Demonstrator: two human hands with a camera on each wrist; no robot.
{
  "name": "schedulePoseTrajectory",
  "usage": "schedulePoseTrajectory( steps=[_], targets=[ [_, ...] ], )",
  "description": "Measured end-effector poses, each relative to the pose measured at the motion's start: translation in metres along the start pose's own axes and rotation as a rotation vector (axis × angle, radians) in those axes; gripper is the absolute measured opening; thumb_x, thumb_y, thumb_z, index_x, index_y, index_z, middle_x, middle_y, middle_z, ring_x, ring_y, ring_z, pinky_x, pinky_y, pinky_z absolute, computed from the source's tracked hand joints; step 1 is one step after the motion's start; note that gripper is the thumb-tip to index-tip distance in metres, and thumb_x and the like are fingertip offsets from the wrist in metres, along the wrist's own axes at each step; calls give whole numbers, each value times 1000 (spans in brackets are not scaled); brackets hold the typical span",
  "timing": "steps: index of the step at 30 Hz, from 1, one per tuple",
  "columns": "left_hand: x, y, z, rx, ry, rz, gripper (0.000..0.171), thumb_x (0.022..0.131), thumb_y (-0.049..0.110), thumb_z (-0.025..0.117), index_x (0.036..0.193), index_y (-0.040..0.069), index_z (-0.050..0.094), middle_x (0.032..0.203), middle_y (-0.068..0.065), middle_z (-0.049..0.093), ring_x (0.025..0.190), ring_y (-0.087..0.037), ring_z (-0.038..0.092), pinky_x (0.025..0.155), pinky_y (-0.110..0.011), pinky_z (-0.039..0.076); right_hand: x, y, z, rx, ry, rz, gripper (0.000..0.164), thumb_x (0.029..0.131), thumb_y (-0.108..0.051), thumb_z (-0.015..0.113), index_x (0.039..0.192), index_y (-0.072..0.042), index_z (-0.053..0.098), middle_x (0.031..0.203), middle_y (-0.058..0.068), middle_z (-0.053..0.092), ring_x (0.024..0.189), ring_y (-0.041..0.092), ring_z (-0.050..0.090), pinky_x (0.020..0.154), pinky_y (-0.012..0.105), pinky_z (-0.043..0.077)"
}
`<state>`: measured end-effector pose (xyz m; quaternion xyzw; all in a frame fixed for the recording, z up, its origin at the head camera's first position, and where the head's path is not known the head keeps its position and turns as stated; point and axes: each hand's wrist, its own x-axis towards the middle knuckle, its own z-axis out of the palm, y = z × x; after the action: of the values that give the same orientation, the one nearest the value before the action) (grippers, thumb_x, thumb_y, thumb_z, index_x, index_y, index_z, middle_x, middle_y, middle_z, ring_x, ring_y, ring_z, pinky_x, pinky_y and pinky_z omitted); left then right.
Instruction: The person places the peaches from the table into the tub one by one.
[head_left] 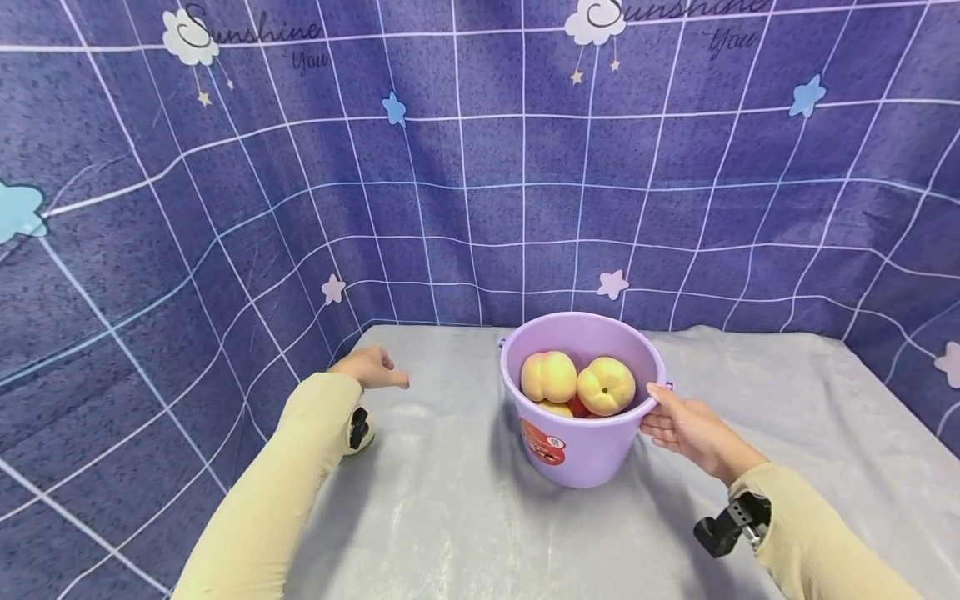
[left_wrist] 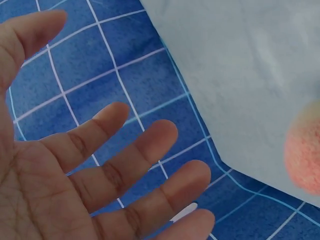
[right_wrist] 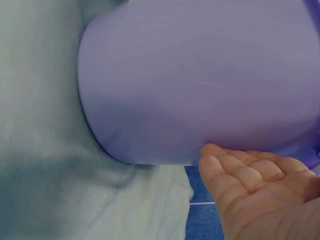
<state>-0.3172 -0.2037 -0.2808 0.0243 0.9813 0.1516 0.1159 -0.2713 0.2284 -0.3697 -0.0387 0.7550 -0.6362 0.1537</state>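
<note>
A purple bucket (head_left: 581, 450) stands upright on the grey cloth, holding several fruits. Two yellow peaches (head_left: 549, 377) lie on top, with part of another yellow one and something red beneath them. My right hand (head_left: 693, 429) grips the bucket's right rim, thumb at the top edge; in the right wrist view its fingers (right_wrist: 235, 167) lie against the outer wall. Over the cloth's left side, my left hand (head_left: 372, 367) is apart from the bucket, its fingers (left_wrist: 150, 142) spread and holding nothing. A pink-and-yellow peach (left_wrist: 305, 150) shows at the left wrist view's right edge.
Grey cloth (head_left: 442, 500) covers the work surface. A blue grid-patterned curtain (head_left: 480, 167) rises along the back and both sides. Beside the left wrist, a pale round thing (head_left: 367, 440) is mostly hidden behind the sleeve and strap.
</note>
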Motion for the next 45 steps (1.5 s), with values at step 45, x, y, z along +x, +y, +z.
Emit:
schedulePoseTrajectory(
  steps=[45],
  targets=[
    [4,-68,47,74,222,-152,68,77,37,66,124,-8,50,121,-33,54,108,-53,52,80,-60,46,-2,0,1,35,28,-19,75,103,-41,30,135,27,21,132,41,34,124,47,41,101,50,37]
  ],
)
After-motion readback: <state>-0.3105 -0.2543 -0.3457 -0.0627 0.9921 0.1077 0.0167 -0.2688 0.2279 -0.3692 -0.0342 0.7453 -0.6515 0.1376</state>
